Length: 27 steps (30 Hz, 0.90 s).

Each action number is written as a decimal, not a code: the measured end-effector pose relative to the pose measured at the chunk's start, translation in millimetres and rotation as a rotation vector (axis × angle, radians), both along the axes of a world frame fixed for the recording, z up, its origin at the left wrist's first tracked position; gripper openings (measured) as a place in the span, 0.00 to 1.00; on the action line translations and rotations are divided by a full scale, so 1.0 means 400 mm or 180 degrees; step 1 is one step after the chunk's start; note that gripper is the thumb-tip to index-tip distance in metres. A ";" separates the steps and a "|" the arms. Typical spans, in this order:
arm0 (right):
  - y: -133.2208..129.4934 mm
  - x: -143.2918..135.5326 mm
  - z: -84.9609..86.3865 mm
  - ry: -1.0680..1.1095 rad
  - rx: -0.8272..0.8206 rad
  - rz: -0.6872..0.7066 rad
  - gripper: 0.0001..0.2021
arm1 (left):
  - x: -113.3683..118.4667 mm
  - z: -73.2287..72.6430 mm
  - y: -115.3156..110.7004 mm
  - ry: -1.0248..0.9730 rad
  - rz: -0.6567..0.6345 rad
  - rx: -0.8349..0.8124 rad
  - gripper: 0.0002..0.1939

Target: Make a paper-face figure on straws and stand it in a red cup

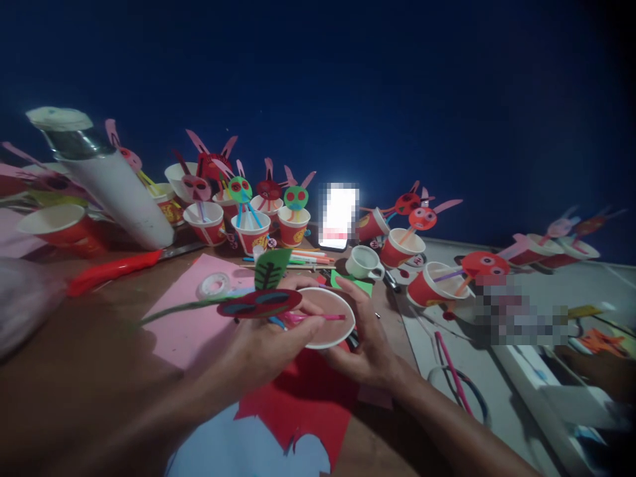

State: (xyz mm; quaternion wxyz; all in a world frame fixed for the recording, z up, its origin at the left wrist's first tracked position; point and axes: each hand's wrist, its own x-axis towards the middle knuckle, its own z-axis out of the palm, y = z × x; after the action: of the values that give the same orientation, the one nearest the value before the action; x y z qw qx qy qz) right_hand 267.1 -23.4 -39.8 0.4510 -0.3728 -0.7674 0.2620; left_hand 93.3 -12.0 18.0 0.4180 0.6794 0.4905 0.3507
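Dark blue wall (318,86) is rising behind a brown table (50,411) crowded with paper crafts. Above a sheet of red paper (318,397), the left hand (278,334) is pinching a pink straw (334,317) between thumb and fingers, its end reaching over the mouth of a paper cup (318,301). The right hand (368,331) is curving around the cup's right side, fingers and thumb gripping its outside. Beside the left hand, a red oval face (261,303) with green leaf-like ears is sticking out. Pink paper (173,321) is lying to the left, bearing a tape roll (213,286); a mug (365,264) is standing beyond the right hand. Farther back, straw-and-paper animals are leaning in red cups (293,230), whose yellow printing is showing too blurrily to read. Between them a phone (338,215) is glowing white, its screen pixelated. At left, a red-handled knife (119,270) is lying before a white flask (114,192).
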 end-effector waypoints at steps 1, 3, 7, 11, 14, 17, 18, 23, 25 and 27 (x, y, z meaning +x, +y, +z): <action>-0.001 0.000 -0.002 -0.0003 -0.0033 0.0000 0.39 | 0.000 0.000 0.000 -0.0033 0.0018 -0.0070 0.07; -0.004 0.001 -0.006 -0.0019 -0.0073 -0.0021 0.39 | 0.001 -0.002 -0.001 -0.0113 0.0079 -0.0165 0.07; -0.011 0.002 -0.010 -0.0109 -0.0076 -0.0055 0.39 | 0.002 -0.008 -0.002 -0.0214 0.0216 -0.0255 0.04; -0.016 0.001 -0.010 -0.0178 -0.0106 -0.0072 0.38 | 0.005 -0.010 -0.001 -0.0248 0.0240 -0.0428 0.05; -0.020 -0.002 -0.011 -0.0246 -0.0081 -0.0169 0.37 | 0.010 -0.014 -0.004 -0.0340 0.0321 -0.0472 0.05; -0.024 -0.004 -0.014 -0.0304 -0.0105 -0.0219 0.36 | 0.012 -0.025 -0.008 -0.0314 0.0381 -0.0359 0.05; -0.024 -0.004 -0.016 -0.0318 -0.0110 -0.0231 0.36 | 0.012 -0.028 -0.008 -0.0283 0.0379 -0.0355 0.05; -0.020 -0.003 -0.026 -0.0239 -0.0094 -0.0265 0.35 | 0.004 -0.037 0.000 -0.0363 0.0287 -0.0576 0.07; -0.018 -0.005 -0.030 -0.0105 -0.0210 -0.0216 0.35 | 0.001 -0.036 0.006 -0.0503 0.0173 -0.0509 0.06; -0.017 -0.008 -0.030 -0.0051 -0.0289 -0.0236 0.36 | -0.001 -0.033 0.010 -0.0612 0.0064 -0.0493 0.06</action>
State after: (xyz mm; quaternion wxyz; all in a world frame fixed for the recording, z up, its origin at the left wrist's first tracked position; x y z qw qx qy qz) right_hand 264.1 -30.1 -51.9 0.4370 -0.4231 -0.7440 0.2766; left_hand 92.9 -8.1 4.6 0.5109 0.6034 0.4805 0.3795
